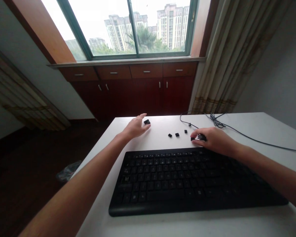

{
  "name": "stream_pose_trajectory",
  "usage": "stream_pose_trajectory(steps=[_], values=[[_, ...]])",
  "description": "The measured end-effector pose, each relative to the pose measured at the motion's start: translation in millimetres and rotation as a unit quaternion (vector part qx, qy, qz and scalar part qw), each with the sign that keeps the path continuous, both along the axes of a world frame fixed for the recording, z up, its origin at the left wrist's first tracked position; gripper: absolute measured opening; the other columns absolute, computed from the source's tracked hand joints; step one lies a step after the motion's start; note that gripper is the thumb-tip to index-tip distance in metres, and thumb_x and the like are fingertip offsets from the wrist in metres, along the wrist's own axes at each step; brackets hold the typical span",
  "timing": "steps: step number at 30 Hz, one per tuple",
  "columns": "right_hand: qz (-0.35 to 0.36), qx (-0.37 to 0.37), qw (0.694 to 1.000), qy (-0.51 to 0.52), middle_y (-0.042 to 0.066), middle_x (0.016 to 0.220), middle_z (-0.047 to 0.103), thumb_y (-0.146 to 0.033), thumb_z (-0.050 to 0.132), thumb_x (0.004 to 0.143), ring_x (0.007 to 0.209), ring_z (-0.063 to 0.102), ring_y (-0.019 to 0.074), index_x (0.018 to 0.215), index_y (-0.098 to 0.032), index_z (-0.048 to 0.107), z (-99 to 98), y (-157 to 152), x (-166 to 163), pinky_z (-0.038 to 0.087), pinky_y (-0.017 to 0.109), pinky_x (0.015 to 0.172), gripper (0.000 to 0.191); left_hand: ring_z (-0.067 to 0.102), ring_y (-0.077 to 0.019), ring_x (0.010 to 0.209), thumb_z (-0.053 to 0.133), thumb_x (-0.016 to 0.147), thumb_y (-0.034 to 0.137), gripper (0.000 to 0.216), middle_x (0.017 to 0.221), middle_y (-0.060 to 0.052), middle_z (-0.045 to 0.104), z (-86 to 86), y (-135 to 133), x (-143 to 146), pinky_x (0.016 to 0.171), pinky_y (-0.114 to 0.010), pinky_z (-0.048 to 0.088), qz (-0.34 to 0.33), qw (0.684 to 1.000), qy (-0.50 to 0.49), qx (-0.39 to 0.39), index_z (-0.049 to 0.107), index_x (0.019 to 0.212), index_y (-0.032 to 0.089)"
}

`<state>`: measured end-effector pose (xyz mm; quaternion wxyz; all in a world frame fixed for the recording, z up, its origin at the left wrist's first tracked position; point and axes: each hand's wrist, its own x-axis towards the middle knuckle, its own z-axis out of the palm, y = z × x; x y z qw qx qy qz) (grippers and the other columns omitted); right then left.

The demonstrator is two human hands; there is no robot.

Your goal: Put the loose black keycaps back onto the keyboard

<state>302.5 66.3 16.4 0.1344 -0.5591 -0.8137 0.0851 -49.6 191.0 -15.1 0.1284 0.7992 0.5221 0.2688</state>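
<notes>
A black keyboard (187, 179) lies on the white table (249, 128) in front of me, with a gap where a key is gone at its left. Three small black keycaps (177, 134) sit loose on the table beyond it. My left hand (135, 127) rests flat with fingers stretched out, fingertips touching another loose keycap (147, 122). My right hand (213, 140) is curled over a small black object (201, 137) just past the keyboard's far edge, fingers pinched around it.
A black cable (236, 131) runs across the table's far right from a bundled loop. Beyond the table stand dark wooden cabinets (138, 89) under a window, with curtains (232, 59) at the right. A dark bag (67, 171) lies on the floor at left.
</notes>
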Motion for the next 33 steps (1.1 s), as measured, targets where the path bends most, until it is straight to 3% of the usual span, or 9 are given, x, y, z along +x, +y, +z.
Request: stream_pose_trajectory(steps=[5, 8, 12, 16, 24, 29, 33], values=[[0.005, 0.023, 1.0, 0.018, 0.005, 0.107, 0.076, -0.055, 0.063, 0.086, 0.093, 0.071, 0.0246, 0.109, -0.026, 0.073, 4.8, 9, 8, 0.053, 0.035, 0.085, 0.039, 0.066, -0.0293, 0.1, 0.07, 0.078, 0.039, 0.054, 0.111, -0.01, 0.073, -7.7, -4, -5, 0.095, -0.039, 0.045, 0.003, 1.0, -0.022, 0.011, 0.062, 0.129, 0.02], [-0.006, 0.052, 0.998, -0.031, 0.006, 0.107, 0.076, -0.048, 0.054, 0.093, 0.091, 0.07, 0.023, 0.11, -0.025, 0.073, 9.4, 19, 8, 0.053, 0.033, 0.081, 0.035, 0.066, -0.0274, 0.089, 0.07, 0.079, 0.04, 0.044, 0.1, -0.009, 0.074, -9.2, -2, -4, 0.088, -0.037, 0.046, 0.004, 0.998, -0.051, 0.023, 0.069, 0.118, 0.022], [-0.014, 0.068, 0.994, -0.089, 0.006, 0.11, 0.074, -0.04, 0.053, 0.093, 0.088, 0.07, 0.0236, 0.114, -0.027, 0.074, 10.1, 34, 3, 0.052, 0.033, 0.076, 0.032, 0.062, -0.0232, 0.075, 0.071, 0.078, 0.038, 0.033, 0.087, -0.007, 0.072, -10.6, 3, 3, 0.082, -0.035, 0.046, -0.002, 0.996, -0.086, 0.034, 0.075, 0.107, 0.023], [-0.017, 0.07, 0.988, -0.138, 0.009, 0.11, 0.072, -0.037, 0.053, 0.092, 0.084, 0.069, 0.0261, 0.126, -0.029, 0.068, 5.8, 45, 1, 0.051, 0.035, 0.07, 0.038, 0.062, -0.022, 0.074, 0.071, 0.077, 0.036, 0.023, 0.089, -0.007, 0.072, -7.5, -3, 8, 0.08, -0.034, 0.047, -0.026, 0.994, -0.1, 0.027, 0.078, 0.095, 0.023], [-0.027, 0.065, 0.987, -0.148, 0.016, 0.123, 0.066, -0.035, 0.057, 0.085, 0.09, 0.069, 0.0308, 0.132, -0.02, 0.064, -6.6, 62, 7, 0.052, 0.039, 0.074, 0.05, 0.068, -0.0216, 0.078, 0.075, 0.076, 0.033, 0.018, 0.087, -0.005, 0.075, 5.5, -50, -5, 0.081, -0.036, 0.054, -0.074, 0.986, -0.126, -0.081, 0.08, 0.091, 0.025], [-0.006, 0.038, 0.994, -0.107, 0.012, 0.112, 0.072, -0.032, 0.058, 0.083, 0.095, 0.069, 0.0259, 0.111, -0.019, 0.075, -12.2, 75, 8, 0.052, 0.032, 0.084, 0.036, 0.071, -0.023, 0.079, 0.077, 0.075, 0.034, 0.029, 0.088, -0.008, 0.077, 16.9, -73, -24, 0.075, -0.035, 0.057, -0.069, 0.97, -0.167, -0.161, 0.079, 0.101, 0.022], [0.014, 0.026, 0.996, -0.084, 0.009, 0.105, 0.074, -0.035, 0.058, 0.083, 0.091, 0.07, 0.0242, 0.105, -0.02, 0.077, -12.7, 77, 10, 0.053, 0.031, 0.082, 0.033, 0.072, -0.0246, 0.081, 0.079, 0.075, 0.037, 0.036, 0.087, -0.01, 0.077, 29.4, -94, -38, 0.072, -0.035, 0.057, -0.076, 0.956, -0.193, -0.21, 0.077, 0.107, 0.021]])
